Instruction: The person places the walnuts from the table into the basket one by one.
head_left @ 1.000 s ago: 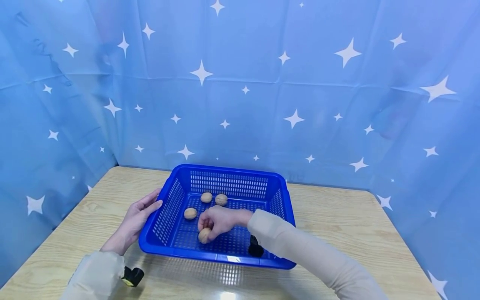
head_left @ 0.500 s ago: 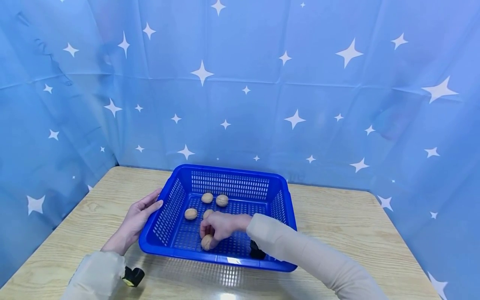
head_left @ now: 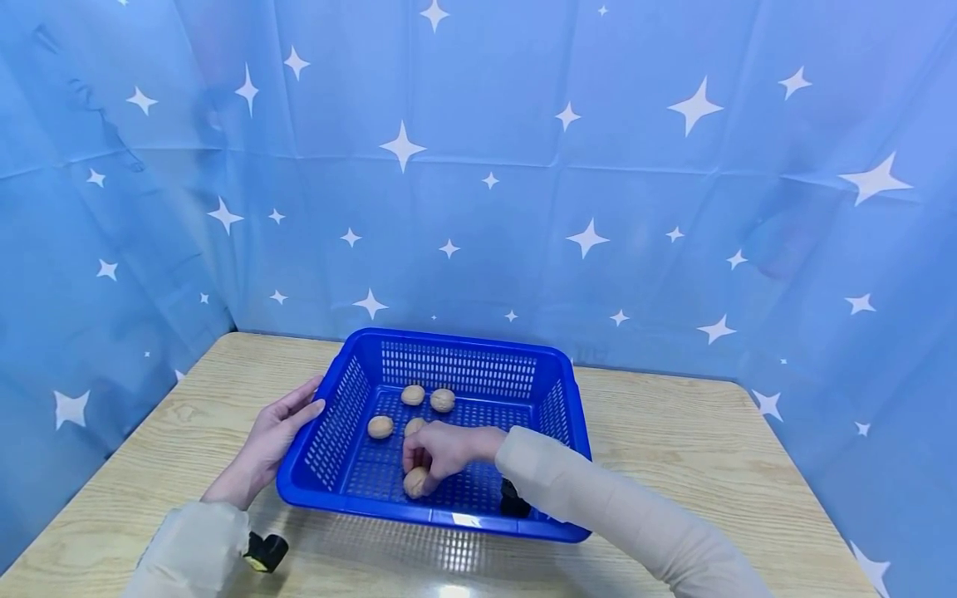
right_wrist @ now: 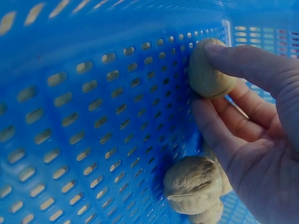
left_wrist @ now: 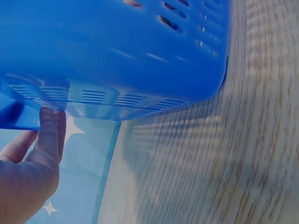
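Note:
A blue plastic basket [head_left: 374,507] with slotted walls stands on the table. My left hand [head_left: 271,438] grips its left rim, thumb over the top and fingers against the outer wall, as the left wrist view shows too. Inside the basket, my right hand [head_left: 449,448] pinches a walnut [head_left: 414,484] between thumb and fingers, low over the floor near the front wall. In the right wrist view the held walnut [right_wrist: 205,74] is close to the perforated floor. Another walnut [head_left: 414,425] peeks out behind the right hand, partly hidden by it.
Three more walnuts lie loose in the basket's left and back part: one walnut [head_left: 380,427] at left, one [head_left: 413,394] and one [head_left: 443,400] farther back. Wooden tabletop [head_left: 695,465] surrounds the basket. A blue star-patterned curtain [head_left: 478,199] hangs behind it.
My right hand has shifted slightly toward the front of the basket with its walnut, uncovering the walnut behind it. The left hand keeps its grip on the rim.

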`<state>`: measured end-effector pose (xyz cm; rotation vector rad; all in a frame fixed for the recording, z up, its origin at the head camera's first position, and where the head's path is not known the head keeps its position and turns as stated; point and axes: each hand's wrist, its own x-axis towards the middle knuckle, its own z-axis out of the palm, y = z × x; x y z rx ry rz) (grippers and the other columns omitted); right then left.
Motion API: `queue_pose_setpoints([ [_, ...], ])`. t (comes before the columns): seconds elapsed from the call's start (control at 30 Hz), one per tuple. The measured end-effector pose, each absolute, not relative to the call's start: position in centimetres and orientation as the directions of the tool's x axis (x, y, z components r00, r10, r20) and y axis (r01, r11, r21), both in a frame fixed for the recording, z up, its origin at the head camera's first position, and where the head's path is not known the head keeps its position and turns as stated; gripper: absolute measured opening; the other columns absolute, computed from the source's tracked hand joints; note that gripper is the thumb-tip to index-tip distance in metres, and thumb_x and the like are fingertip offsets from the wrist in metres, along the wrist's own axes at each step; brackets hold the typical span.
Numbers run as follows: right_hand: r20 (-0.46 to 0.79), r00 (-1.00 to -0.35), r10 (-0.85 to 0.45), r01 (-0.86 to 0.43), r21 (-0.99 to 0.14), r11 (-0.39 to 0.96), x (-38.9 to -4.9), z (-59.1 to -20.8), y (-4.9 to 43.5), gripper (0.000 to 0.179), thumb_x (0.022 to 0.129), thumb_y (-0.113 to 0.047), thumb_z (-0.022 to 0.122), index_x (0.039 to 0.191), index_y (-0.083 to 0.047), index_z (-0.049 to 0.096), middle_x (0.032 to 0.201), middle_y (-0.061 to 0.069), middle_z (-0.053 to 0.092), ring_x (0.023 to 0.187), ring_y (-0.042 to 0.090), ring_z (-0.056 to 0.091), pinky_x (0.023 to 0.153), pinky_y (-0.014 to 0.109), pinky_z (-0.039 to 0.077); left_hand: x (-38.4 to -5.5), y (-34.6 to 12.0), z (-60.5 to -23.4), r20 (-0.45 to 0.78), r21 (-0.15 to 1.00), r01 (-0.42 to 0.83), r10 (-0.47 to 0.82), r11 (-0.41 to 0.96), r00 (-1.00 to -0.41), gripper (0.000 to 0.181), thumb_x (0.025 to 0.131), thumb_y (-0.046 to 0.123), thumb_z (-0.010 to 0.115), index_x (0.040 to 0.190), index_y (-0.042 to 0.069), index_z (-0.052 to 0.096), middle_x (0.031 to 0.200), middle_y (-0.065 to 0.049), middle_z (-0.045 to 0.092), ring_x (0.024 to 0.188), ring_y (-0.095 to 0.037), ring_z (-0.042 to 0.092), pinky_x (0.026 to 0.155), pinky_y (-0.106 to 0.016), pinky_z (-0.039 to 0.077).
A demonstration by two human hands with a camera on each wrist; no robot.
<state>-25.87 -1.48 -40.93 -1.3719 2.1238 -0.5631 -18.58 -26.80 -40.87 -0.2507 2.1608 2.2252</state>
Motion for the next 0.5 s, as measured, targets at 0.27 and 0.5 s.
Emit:
queue_pose_setpoints([
  [0.27,-0.212,-0.361,-0.908,-0.578,-0.713,0.396,-26.6,-40.1,-0.8,0.030,0.072,0.003,0.078,0.097,0.002,0.062,0.093,0.012,0.066,0.083,0.014,0.063,0.073,0.014,0.048,-18.7,-26.8,-40.7,-0.146,0.989,-0.147,-0.090,0.004,-0.985,0.065,0.095,0.032,0.055,0.149,0.010,0.025,0.136,0.001,0.044,0.096,0.005,0.055,0.082,-0.018,0.048],
  [0.5,-0.126,-0.392,-0.911,-0.529,-0.779,0.335,-27.7,-37.7,0.3,0.028,0.080,0.002,0.071,0.105,0.007,0.060,0.104,0.019,0.063,0.094,0.027,0.062,0.078,0.018,0.049,-19.0,-27.4,-40.4,-0.152,0.985,-0.157,-0.071,0.073,-0.986,0.066,0.095,0.032,0.056,0.148,0.009,0.026,0.137,-0.007,0.044,0.095,0.002,0.056,0.082,-0.020,0.049],
])
